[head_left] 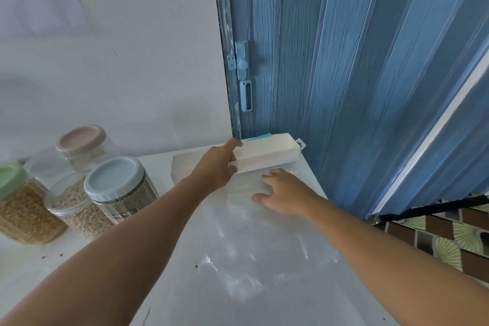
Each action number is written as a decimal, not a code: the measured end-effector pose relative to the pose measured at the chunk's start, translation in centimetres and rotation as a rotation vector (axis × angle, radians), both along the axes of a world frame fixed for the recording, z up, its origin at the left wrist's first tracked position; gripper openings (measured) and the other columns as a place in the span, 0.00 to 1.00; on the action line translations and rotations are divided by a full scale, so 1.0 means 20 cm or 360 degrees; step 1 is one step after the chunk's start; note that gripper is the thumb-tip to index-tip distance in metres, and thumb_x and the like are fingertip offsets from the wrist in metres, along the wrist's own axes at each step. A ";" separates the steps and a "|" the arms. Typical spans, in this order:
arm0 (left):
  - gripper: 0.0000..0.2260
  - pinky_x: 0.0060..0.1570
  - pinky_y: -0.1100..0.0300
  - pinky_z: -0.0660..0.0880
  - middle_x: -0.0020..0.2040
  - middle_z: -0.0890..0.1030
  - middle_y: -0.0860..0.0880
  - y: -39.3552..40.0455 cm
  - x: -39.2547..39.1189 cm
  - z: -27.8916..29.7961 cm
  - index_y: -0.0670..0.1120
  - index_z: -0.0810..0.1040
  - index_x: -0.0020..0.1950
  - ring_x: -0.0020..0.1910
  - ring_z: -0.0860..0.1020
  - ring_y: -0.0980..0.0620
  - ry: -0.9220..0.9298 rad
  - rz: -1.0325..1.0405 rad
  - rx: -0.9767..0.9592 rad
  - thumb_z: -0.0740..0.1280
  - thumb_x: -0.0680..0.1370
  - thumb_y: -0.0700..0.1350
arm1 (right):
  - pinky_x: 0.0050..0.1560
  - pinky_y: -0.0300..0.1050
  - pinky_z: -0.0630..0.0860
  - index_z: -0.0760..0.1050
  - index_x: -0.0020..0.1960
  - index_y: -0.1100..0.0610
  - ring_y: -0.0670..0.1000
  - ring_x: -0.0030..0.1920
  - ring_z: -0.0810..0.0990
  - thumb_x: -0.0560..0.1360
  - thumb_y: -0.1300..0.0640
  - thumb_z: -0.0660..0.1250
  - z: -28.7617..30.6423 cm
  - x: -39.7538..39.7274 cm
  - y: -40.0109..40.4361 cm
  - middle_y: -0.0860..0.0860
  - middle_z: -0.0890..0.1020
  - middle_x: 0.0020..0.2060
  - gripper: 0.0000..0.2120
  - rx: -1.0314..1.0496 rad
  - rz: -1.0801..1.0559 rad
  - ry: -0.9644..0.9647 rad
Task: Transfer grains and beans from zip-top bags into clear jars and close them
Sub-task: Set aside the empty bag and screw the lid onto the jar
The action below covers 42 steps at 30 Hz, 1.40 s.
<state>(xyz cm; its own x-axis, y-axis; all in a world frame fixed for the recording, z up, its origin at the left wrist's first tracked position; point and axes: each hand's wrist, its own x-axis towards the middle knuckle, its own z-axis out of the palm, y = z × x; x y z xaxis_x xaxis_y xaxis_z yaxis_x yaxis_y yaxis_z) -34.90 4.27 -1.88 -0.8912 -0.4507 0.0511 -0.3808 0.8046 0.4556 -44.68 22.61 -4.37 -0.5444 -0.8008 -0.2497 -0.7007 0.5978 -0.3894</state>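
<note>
An empty clear zip-top bag point(254, 241) lies flat on the white table point(66, 270). My right hand point(281, 194) rests flat on its far end, fingers spread. My left hand point(215, 167) grips the near end of a long white box point(267, 155) at the table's far edge. At the left stand several clear jars: one with a green lid point(10, 177) holding tan grain, one lidless point(76, 209) holding pale grain, one with a blue lid point(113, 177) holding dark beans, and an empty one with a pink lid point(82, 139).
A blue folding door point(344, 61) with a latch point(242, 66) rises behind the table's far right corner. A white wall point(119, 47) backs the jars. Patterned floor tiles point(449, 241) show past the table's right edge. A few stray beans point(196, 266) lie on the table.
</note>
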 end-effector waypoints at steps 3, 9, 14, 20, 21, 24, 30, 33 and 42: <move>0.26 0.56 0.55 0.72 0.52 0.81 0.50 0.00 0.01 -0.04 0.53 0.68 0.76 0.57 0.78 0.45 -0.0078 0.0054 0.0025 0.72 0.80 0.39 | 0.73 0.54 0.67 0.71 0.75 0.53 0.56 0.75 0.68 0.81 0.37 0.62 0.07 0.01 0.06 0.53 0.69 0.76 0.29 -0.0037 0.0054 0.0039; 0.39 0.78 0.47 0.61 0.81 0.64 0.48 0.18 0.10 0.05 0.53 0.53 0.84 0.78 0.60 0.45 0.0064 0.0049 -0.0150 0.72 0.81 0.54 | 0.79 0.53 0.58 0.57 0.83 0.43 0.53 0.82 0.57 0.83 0.32 0.52 0.16 0.10 0.21 0.50 0.60 0.82 0.32 0.0100 0.0199 0.0013; 0.45 0.80 0.48 0.56 0.85 0.56 0.53 0.35 0.40 0.01 0.57 0.47 0.85 0.83 0.53 0.50 -0.0295 -0.0283 0.0006 0.64 0.76 0.73 | 0.82 0.57 0.43 0.41 0.84 0.39 0.55 0.84 0.37 0.76 0.22 0.48 0.05 0.13 0.29 0.50 0.41 0.84 0.42 0.0312 0.0179 -0.0012; 0.55 0.83 0.50 0.41 0.85 0.38 0.57 0.32 0.49 -0.23 0.56 0.37 0.85 0.83 0.35 0.55 -0.0675 -0.0338 0.0031 0.54 0.69 0.84 | 0.82 0.57 0.35 0.32 0.82 0.39 0.54 0.81 0.28 0.75 0.21 0.42 -0.16 0.16 0.34 0.49 0.31 0.81 0.44 0.0309 0.0198 0.0124; 0.56 0.83 0.50 0.41 0.84 0.36 0.57 0.31 0.50 -0.27 0.56 0.36 0.85 0.83 0.34 0.54 -0.0680 -0.0352 -0.0015 0.52 0.68 0.86 | 0.82 0.57 0.35 0.32 0.82 0.39 0.53 0.81 0.28 0.75 0.20 0.42 -0.18 0.17 0.35 0.49 0.30 0.81 0.43 0.0289 0.0194 0.0145; 0.56 0.83 0.50 0.39 0.83 0.31 0.56 0.32 0.51 -0.35 0.56 0.32 0.84 0.82 0.30 0.53 -0.0643 -0.0383 -0.0137 0.47 0.67 0.87 | 0.81 0.56 0.34 0.31 0.82 0.38 0.53 0.80 0.27 0.75 0.20 0.41 -0.22 0.18 0.36 0.48 0.29 0.81 0.43 0.0240 0.0179 0.0203; 0.56 0.79 0.54 0.33 0.83 0.30 0.52 0.34 0.51 -0.41 0.52 0.31 0.84 0.81 0.29 0.49 -0.0591 -0.0377 -0.0339 0.50 0.71 0.84 | 0.82 0.58 0.36 0.33 0.82 0.39 0.54 0.81 0.29 0.73 0.20 0.39 -0.26 0.19 0.36 0.50 0.32 0.82 0.44 0.0209 0.0173 0.0291; 0.56 0.80 0.53 0.34 0.83 0.30 0.52 0.35 0.51 -0.40 0.51 0.31 0.84 0.82 0.29 0.49 -0.0594 -0.0379 -0.0386 0.51 0.72 0.84 | 0.82 0.58 0.36 0.33 0.82 0.39 0.55 0.81 0.29 0.74 0.20 0.39 -0.27 0.18 0.36 0.50 0.32 0.82 0.43 0.0207 0.0173 0.0307; 0.57 0.83 0.50 0.38 0.84 0.33 0.52 0.35 0.51 -0.42 0.51 0.33 0.85 0.83 0.32 0.49 -0.0583 -0.0344 -0.0406 0.51 0.70 0.85 | 0.82 0.58 0.36 0.33 0.83 0.40 0.55 0.81 0.29 0.76 0.21 0.40 -0.28 0.19 0.36 0.50 0.32 0.82 0.43 0.0202 0.0169 0.0348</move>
